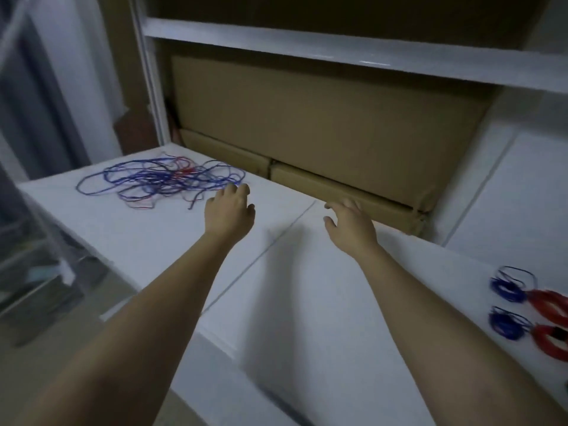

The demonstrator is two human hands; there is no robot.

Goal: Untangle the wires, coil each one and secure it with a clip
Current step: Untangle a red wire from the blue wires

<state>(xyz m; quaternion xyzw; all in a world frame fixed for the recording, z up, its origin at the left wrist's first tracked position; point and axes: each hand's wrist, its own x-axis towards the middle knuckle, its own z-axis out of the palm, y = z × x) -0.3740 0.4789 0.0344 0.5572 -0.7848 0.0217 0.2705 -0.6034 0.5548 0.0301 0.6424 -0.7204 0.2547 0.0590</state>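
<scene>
Head view: white table (307, 302), cardboard boxes (322, 124) behind it. Loose blue-red wire tangle (159, 178) on table's far left part, long axis running left-right. Left hand (229, 210) nearer, fingertips at tangle's right edge, contact unclear; tangle lies left and just beyond it. Fingers relaxed, holding nothing. Right hand (350, 224) well right of tangle, spread, empty. Coiled bundles (522, 309) with red clips at table's right edge.

Dim room: white tabletop (307, 302), brown cardboard boxes (322, 124) under a white shelf (338, 53).
</scene>
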